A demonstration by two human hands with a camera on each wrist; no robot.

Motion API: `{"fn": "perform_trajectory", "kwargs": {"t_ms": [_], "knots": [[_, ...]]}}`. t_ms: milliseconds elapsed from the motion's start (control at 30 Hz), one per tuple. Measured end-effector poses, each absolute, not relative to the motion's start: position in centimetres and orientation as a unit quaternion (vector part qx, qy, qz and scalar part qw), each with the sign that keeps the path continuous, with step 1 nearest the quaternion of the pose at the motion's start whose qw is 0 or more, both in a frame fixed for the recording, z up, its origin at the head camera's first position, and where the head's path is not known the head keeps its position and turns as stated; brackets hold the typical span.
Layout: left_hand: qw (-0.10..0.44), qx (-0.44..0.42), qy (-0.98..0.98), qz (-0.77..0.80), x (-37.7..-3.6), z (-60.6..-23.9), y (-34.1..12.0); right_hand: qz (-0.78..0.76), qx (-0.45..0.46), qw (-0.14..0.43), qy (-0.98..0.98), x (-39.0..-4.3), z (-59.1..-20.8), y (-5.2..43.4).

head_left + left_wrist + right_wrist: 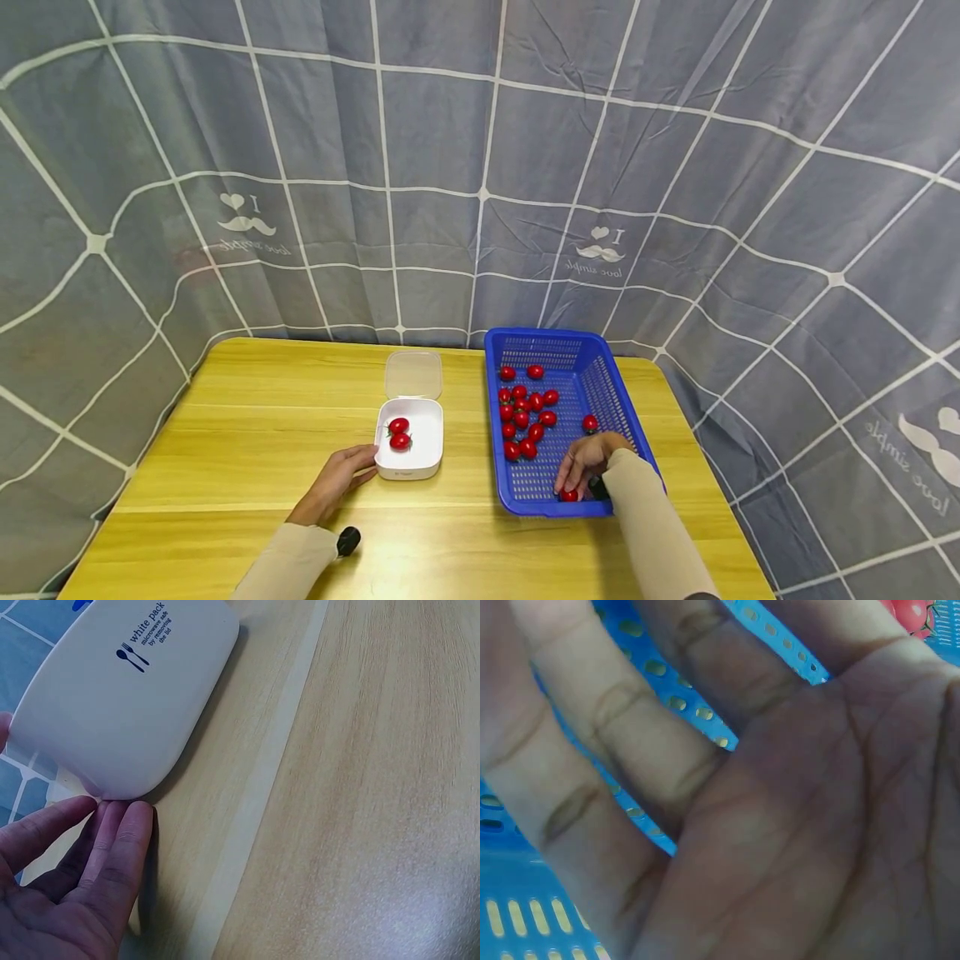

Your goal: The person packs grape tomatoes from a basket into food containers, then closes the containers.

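Note:
A white lidded box (409, 467) stands on the table, its lid (413, 375) folded back; two cherry tomatoes (400, 441) lie inside. My left hand (341, 477) touches the box's left side with extended fingers (124, 851); in the left wrist view the fingertips meet its lower corner. Inside the blue basket (498, 467), at its near end, my right hand (588, 460) reaches down with its fingertips at a single cherry tomato (569, 496). The right wrist view shows the palm (780, 825) and spread fingers (615, 705), with the fingertips out of frame.
Several more cherry tomatoes (521, 420) are grouped along the basket's left side, and one tomato (589, 423) sits apart near its right wall. A grey checked curtain (442, 233) hangs behind the wooden table (247, 433).

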State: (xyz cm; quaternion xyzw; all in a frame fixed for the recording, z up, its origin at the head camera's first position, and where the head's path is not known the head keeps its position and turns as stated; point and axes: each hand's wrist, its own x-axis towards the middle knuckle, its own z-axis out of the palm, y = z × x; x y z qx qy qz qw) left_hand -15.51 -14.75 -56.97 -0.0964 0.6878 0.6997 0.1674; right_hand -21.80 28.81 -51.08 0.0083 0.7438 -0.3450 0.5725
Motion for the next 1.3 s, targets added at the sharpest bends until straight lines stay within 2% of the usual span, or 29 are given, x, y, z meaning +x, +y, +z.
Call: {"fn": "perform_trajectory", "kwargs": {"t_ms": [600,900,1300], "knots": [[0.168,-0.088,0.691,0.698,-15.6,-56.8,-14.7,-0.377,0.022,0.572,0.728,-21.8,-50.9,29.0],[0.164,-0.089,0.688,0.701,-15.8,-57.0,-14.7,-0.442,-0.012,0.492,0.75,-22.0,-49.5,28.1],[0.17,-0.093,0.689,0.698,-15.7,-56.9,-14.6,-0.547,-0.073,0.383,0.741,-21.9,-49.4,27.7]]}}
